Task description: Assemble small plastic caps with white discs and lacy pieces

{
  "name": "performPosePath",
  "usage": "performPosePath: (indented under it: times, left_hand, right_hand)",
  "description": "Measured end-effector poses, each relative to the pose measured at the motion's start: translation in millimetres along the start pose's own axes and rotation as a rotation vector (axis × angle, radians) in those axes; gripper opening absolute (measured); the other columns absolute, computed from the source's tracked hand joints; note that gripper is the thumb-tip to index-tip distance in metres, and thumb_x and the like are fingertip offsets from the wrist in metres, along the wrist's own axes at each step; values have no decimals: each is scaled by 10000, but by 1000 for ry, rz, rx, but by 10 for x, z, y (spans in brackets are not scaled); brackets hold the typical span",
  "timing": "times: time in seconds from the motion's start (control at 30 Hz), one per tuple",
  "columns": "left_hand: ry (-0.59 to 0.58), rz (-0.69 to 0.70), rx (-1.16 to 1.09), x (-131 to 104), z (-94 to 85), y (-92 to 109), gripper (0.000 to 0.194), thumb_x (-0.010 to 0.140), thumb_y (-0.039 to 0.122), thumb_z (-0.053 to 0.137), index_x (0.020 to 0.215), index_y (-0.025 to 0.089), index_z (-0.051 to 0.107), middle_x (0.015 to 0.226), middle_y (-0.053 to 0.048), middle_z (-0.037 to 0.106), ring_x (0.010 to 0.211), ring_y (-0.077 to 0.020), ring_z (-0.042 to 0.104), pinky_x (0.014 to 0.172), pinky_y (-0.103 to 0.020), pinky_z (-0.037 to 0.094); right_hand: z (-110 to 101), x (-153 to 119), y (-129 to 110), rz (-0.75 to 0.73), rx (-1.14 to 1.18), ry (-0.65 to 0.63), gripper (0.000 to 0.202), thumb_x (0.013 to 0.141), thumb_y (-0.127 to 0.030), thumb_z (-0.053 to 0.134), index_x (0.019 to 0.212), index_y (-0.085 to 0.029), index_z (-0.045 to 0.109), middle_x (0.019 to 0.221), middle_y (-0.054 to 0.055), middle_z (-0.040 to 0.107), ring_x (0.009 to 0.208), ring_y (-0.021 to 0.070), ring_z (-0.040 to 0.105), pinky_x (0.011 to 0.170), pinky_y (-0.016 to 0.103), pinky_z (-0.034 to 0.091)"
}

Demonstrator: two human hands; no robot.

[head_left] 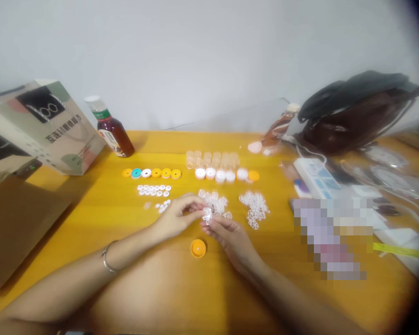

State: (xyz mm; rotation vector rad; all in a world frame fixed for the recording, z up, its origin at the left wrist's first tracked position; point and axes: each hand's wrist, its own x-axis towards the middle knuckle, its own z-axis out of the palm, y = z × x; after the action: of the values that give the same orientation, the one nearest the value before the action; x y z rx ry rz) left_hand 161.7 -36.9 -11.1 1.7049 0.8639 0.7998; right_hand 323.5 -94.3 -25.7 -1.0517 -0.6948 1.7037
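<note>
A small white openwork plastic piece (207, 215) is pinched between the fingertips of my left hand (181, 214) and my right hand (230, 237), above the table. Just below them an orange round cap (198, 248) lies with its hollow side up. Behind my fingers spreads a pile of white openwork pieces (216, 203). A second pile of such pieces (254, 207) lies to the right. Beside my left hand are small white discs (162, 206), and rows of larger white discs (154, 190) lie behind these.
Coloured round caps (156, 173) and white caps (220, 176) line up farther back, before clear cylinders (207, 160). Bottles (115, 135) (278, 128) stand at the rear. A paper bag (63, 130) and cardboard box (24, 228) are left; a power strip (316, 179) and dark bag (352, 116) right.
</note>
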Motion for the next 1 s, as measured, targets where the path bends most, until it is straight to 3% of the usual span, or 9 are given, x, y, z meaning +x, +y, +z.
performPosePath:
  times: [0.53,0.77,1.0]
  left_hand:
    - [-6,40,126,-18,-9,36,171,813,249,544,950,151,569,833,-40,590,749,-121,542,685,-253,442]
    - [-83,163,238,-20,-73,96,260,846,219,490,1075,254,607,936,-52,572,890,-144,530,792,-295,444]
    - [-79,107,166,-9,-74,122,229,825,219,518,1029,209,620,974,-61,610,780,-112,562,704,-247,472]
  right_hand:
    - [-21,15,17,7,43,-20,160,632,-298,737,762,-205,717,721,5,685,694,102,582,765,251,445]
    - [-34,25,29,37,83,-40,153,620,-287,746,735,-194,707,717,11,681,687,110,586,761,268,448]
    - [-36,20,17,47,118,-22,161,615,-272,753,748,-195,704,719,6,683,692,99,587,763,244,447]
